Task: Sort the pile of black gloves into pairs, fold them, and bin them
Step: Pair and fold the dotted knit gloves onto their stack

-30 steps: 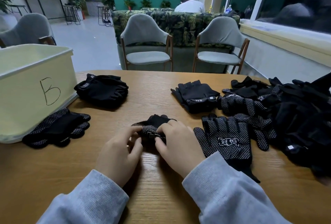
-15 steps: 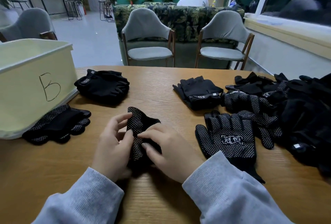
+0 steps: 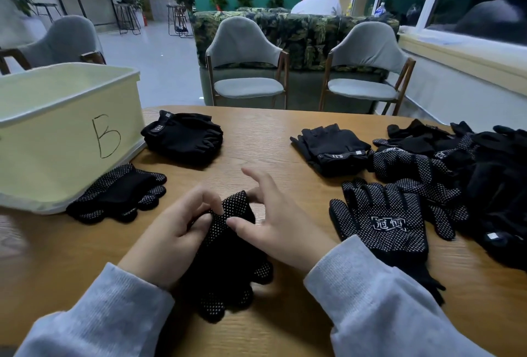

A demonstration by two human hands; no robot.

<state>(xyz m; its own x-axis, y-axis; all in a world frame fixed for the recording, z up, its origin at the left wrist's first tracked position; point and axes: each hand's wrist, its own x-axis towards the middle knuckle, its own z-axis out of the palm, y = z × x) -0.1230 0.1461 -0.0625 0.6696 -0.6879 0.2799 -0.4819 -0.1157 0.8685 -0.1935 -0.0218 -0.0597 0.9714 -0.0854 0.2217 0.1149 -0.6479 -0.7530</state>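
A dotted black glove bundle lies on the wooden table in front of me, its fingers pointing toward me. My left hand pinches its far end between thumb and fingers. My right hand rests on the same end with thumb and fingertips, the other fingers spread. A flat dotted glove with a white logo lies to the right. The unsorted pile of black gloves fills the right edge. The pale yellow bin marked B stands at the left.
A folded dotted pair lies against the bin's front. Two plain black folded pairs sit farther back, one left and one right of centre. Two grey chairs stand beyond the far table edge; a person sits behind the sofa.
The glove bundle has been unrolled toward me and now lies longer on the table. Both hands shifted to its far end, and my right fingers have spread.
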